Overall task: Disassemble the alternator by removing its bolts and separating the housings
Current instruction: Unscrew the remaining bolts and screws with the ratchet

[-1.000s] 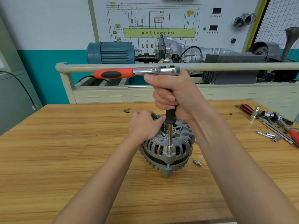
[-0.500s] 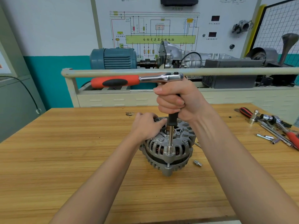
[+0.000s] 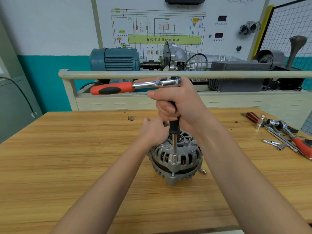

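Observation:
A grey alternator (image 3: 175, 159) stands on the wooden table (image 3: 67, 157), its ribbed housing facing up. My left hand (image 3: 152, 130) grips its far left rim. My right hand (image 3: 175, 105) is wrapped round the black grip of an upright extension bar (image 3: 174, 146). The bar's socket sits on a bolt at the housing's near edge. A ratchet (image 3: 135, 86) with a red and black handle tops the bar, pointing left. One loose bolt (image 3: 203, 171) lies on the table just right of the alternator.
Spare ratchets, sockets and a red-handled tool (image 3: 285, 134) lie at the table's right edge. A small round hole (image 3: 132, 118) marks the tabletop behind the alternator. Beyond the table, a beige rail (image 3: 219, 74) fronts a bench with a blue motor (image 3: 116, 59) and gearbox.
The view has tilted so the hands and alternator sit lower in the frame. The ratchet handle still points left, and both hands keep their holds.

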### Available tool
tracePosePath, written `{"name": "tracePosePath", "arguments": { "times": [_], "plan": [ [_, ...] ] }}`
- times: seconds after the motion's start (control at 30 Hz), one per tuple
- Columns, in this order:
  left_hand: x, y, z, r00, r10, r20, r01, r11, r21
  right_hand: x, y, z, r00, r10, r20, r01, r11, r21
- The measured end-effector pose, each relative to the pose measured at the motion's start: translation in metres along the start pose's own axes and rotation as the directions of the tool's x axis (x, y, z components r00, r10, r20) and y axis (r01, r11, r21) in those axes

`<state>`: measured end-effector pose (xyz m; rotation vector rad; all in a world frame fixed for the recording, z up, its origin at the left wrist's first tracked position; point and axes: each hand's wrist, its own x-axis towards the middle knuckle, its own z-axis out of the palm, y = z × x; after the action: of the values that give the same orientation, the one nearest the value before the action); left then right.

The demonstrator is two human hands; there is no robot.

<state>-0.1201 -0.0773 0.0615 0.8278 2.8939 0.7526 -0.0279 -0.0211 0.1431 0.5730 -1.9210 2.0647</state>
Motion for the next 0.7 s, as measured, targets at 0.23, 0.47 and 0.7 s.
{"name": "tracePosePath", "arguments": {
  "times": [0.23, 0.47, 0.7],
  "plan": [
    [-0.007, 0.003, 0.007, 0.990, -0.132, -0.058, 0.137, 0.985, 0.105, -0.013, -0.008, -0.009, 0.893, -0.046, -0.448, 0.011, 0.997, -0.082],
    [-0.022, 0.009, 0.010, 0.958, -0.259, -0.126, 0.276, 0.950, 0.147, -0.024, -0.022, -0.013, 0.755, -0.202, -0.624, 0.100, 0.976, -0.195],
    [-0.026, 0.013, 0.012, 0.944, -0.296, -0.146, 0.318, 0.934, 0.165, -0.026, -0.024, -0.017, 0.677, -0.240, -0.696, 0.118, 0.969, -0.219]
  ]
}}
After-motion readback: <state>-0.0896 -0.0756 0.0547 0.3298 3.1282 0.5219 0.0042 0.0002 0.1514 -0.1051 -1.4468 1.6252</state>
